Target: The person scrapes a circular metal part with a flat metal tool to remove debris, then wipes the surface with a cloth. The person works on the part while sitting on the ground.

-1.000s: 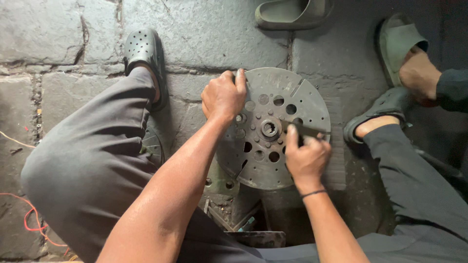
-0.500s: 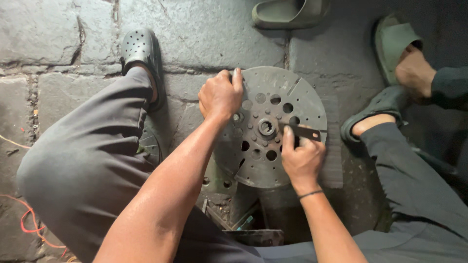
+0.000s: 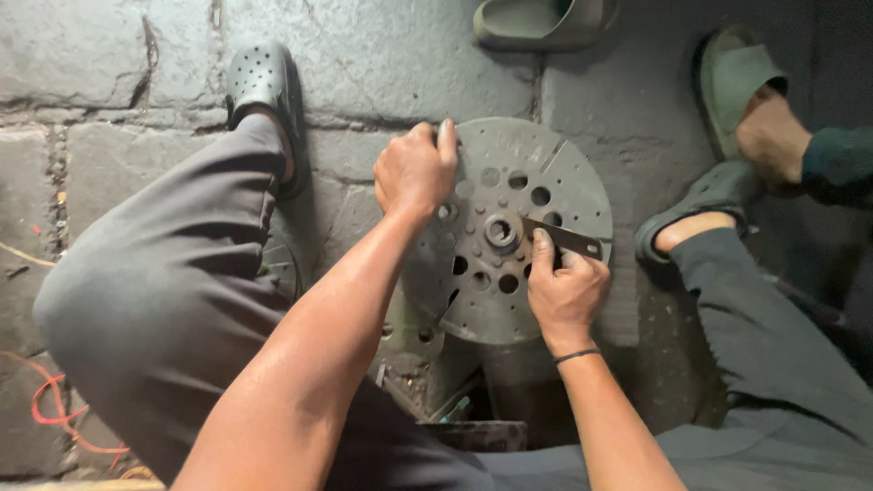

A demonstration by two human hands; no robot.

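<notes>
A round grey metal disc [image 3: 546, 173] with several holes and a central hub [image 3: 500, 229] lies between my knees. My left hand [image 3: 416, 170] grips the disc's upper-left rim, fingers curled over the edge. My right hand [image 3: 566, 287] holds a flat dark metal strip [image 3: 573, 240] against the disc face, its inner end near the hub, index finger pressing along it. The disc's lower part rests on a dark metal stand below it.
Stone-slab floor all around. My left foot in a perforated dark clog [image 3: 264, 82], my right foot in a dark sandal [image 3: 709, 195]. Another person's foot in a green slipper [image 3: 741, 77] at top right, a loose green slipper [image 3: 536, 20] at top. Red wire [image 3: 50, 414] at lower left.
Both hands stay on the disc and the strip; the view has shifted slightly. The strip's position near the hub looks about the same.
</notes>
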